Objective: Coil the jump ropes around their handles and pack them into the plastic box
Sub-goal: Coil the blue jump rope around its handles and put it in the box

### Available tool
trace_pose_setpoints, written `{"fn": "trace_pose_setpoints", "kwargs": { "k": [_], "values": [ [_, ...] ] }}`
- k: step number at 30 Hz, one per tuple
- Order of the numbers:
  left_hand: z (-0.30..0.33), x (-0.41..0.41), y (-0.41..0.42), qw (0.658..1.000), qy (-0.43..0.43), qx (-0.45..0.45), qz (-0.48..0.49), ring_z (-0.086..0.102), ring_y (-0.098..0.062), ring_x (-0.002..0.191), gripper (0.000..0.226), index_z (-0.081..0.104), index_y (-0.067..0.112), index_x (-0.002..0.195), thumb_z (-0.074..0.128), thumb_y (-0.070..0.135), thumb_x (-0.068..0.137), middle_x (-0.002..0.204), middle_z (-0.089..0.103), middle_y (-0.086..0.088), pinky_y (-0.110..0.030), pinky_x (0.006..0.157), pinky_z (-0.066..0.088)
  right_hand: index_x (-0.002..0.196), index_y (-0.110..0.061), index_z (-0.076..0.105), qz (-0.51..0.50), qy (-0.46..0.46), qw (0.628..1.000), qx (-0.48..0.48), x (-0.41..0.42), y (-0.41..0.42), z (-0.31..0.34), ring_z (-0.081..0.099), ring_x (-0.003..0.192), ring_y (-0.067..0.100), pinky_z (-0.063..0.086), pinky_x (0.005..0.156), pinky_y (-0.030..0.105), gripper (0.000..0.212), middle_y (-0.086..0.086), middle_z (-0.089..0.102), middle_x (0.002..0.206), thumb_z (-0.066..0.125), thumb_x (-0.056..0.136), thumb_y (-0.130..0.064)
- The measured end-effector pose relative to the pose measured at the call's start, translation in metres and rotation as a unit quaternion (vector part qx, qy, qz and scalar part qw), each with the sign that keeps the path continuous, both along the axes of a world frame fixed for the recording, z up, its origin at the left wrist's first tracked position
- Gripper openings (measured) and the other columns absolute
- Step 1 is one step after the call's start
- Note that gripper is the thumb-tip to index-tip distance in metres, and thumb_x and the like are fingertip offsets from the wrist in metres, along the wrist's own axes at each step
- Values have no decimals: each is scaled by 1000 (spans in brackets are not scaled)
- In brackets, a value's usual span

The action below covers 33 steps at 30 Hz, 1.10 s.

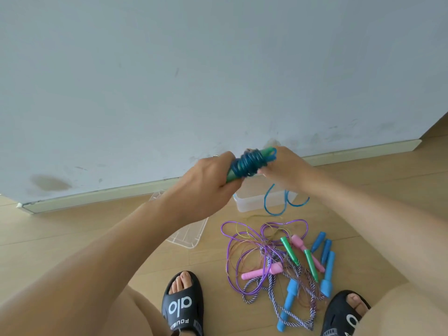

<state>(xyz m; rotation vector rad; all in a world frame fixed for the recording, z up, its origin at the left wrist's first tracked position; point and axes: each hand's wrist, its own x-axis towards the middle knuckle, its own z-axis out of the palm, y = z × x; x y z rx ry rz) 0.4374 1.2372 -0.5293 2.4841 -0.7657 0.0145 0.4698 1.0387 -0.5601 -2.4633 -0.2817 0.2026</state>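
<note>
My left hand (pixel 208 180) grips the lower end of a pair of green handles (pixel 231 177), held up in front of the wall. Blue rope (pixel 249 163) is coiled tightly round their middle. My right hand (pixel 286 170) pinches the rope at the upper end of the handles, and the loose blue rope tail (pixel 276 204) hangs down in loops over the clear plastic box (pixel 249 204) on the floor. A tangled pile of other jump ropes (pixel 278 258) lies on the floor below, with pink, green and blue handles and purple and striped cords.
A clear plastic lid (pixel 189 235) lies on the wooden floor left of the box, partly behind my left forearm. My feet in black slides (pixel 183 306) stand on either side of the pile. The wall and skirting board (pixel 97 194) run close behind.
</note>
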Motion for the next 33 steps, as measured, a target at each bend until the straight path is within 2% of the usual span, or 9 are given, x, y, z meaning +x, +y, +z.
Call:
{"fn": "trace_pose_setpoints", "kwargs": {
  "k": [4,7,11,14,17,21,24,27,33],
  "values": [
    [1,15,6,988,103,-31,111,47,-10,64,15,47,18,94,56,31,95,75,54,5,-18,52,33,70,-12,52,-28,48,998,-38,-25,21,-14,53,69,28,43,68,36,56,8,60,70,24,104,-47],
    [-5,36,21,975,123,-9,182,50,-21,68,17,50,14,93,54,31,94,80,56,-2,-30,54,36,79,-18,57,27,-1,994,-106,-52,40,-13,55,72,32,49,71,39,53,4,57,67,18,107,-40],
    [-21,46,30,967,179,113,141,52,-22,71,19,51,12,95,53,32,94,87,58,-4,-32,58,41,64,-20,36,54,-113,983,-138,-71,48,0,50,59,33,45,57,37,46,-1,45,55,31,106,-39],
    [-15,51,37,948,280,-6,151,45,-19,61,9,51,12,92,56,19,90,78,53,-2,-31,54,44,67,-19,44,55,-114,970,-206,-64,37,5,52,61,32,37,54,35,46,0,48,58,29,104,-41],
    [-10,52,51,917,357,-91,153,39,-13,53,8,49,14,86,55,9,85,71,47,-1,-25,49,39,61,-19,36,29,-81,980,-177,-56,24,2,48,63,30,28,51,35,50,-1,45,57,30,103,-45],
    [-20,51,45,958,225,78,161,50,-20,65,9,51,9,94,54,17,90,84,55,-4,-32,57,45,65,-19,33,92,-129,966,-207,-66,36,3,48,61,30,38,56,35,46,-2,42,57,27,104,-43],
    [-29,50,34,965,133,165,153,48,-22,67,10,46,8,92,47,19,92,85,54,-6,-32,56,39,69,-20,39,130,-183,944,-244,-74,46,5,42,53,29,34,53,34,40,-2,34,53,33,104,-40],
    [-37,49,28,956,63,249,140,46,-23,65,9,40,9,89,43,16,94,78,46,-3,-33,55,34,60,-19,36,123,-239,939,-216,-76,44,15,32,41,29,24,45,29,40,-5,20,44,51,93,-35],
    [-46,32,8,918,-12,392,66,61,-30,83,13,49,11,105,43,8,94,93,56,-5,-32,64,37,58,-17,40,57,-318,937,-135,-59,25,42,34,45,26,16,45,25,44,-1,30,44,49,89,-47]
  ]
}}
